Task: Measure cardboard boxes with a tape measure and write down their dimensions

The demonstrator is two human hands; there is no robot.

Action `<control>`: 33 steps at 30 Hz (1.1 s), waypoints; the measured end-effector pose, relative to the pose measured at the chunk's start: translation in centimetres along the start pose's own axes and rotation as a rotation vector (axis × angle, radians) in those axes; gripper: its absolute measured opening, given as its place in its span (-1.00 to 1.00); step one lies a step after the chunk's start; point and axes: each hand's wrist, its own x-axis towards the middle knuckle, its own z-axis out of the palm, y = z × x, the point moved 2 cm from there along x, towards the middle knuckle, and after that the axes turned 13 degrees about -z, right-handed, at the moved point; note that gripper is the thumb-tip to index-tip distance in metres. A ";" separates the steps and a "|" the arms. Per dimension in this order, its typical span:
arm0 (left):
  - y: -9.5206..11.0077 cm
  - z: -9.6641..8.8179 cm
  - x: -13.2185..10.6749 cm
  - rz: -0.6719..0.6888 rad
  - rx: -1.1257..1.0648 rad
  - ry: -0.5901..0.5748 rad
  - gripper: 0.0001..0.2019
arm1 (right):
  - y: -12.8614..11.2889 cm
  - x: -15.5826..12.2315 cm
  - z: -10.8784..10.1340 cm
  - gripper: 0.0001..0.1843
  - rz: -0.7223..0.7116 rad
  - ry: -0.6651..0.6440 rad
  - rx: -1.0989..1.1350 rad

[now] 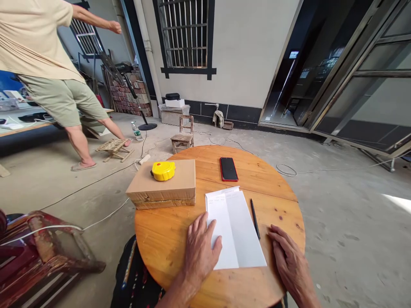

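Note:
My left hand (203, 241) lies flat with fingers spread, its fingertips on the left edge of the creased white paper (242, 231). Faint writing shows near the top of the sheet. Resting on the right side of the round wooden table (276, 196), my right hand (290, 261) is loosely extended and holds nothing. Between it and the paper lies a black pen (254, 218). A phone (228, 169) with a red edge sits beyond the paper. To the left, a yellow tape measure (163, 171) rests on a closed cardboard box (165, 188).
A person (54, 55) in a beige shirt stands at the left near a low stool (114, 147). A small wooden chair (183, 134) is beyond the table. Cables (287, 170) cross the concrete floor. A reddish wooden chair (48, 252) stands close on the left.

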 end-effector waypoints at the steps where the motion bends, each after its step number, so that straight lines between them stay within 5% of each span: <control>1: 0.0 0.0 0.0 0.001 -0.004 -0.003 -0.64 | 0.0 0.0 0.0 -0.64 0.000 -0.004 -0.008; 14: -0.5 0.9 -0.1 0.016 -0.031 0.068 -0.66 | -0.4 0.3 -0.3 -0.65 -0.011 0.036 -0.032; 26: 0.0 -0.1 0.0 -0.009 -0.009 -0.002 -0.64 | -1.5 3.0 -2.3 -0.66 0.176 0.011 0.201; 33: 0.1 -0.3 0.1 -0.022 -0.014 -0.023 -0.63 | -5.0 11.2 0.1 -0.65 -0.256 -0.225 0.132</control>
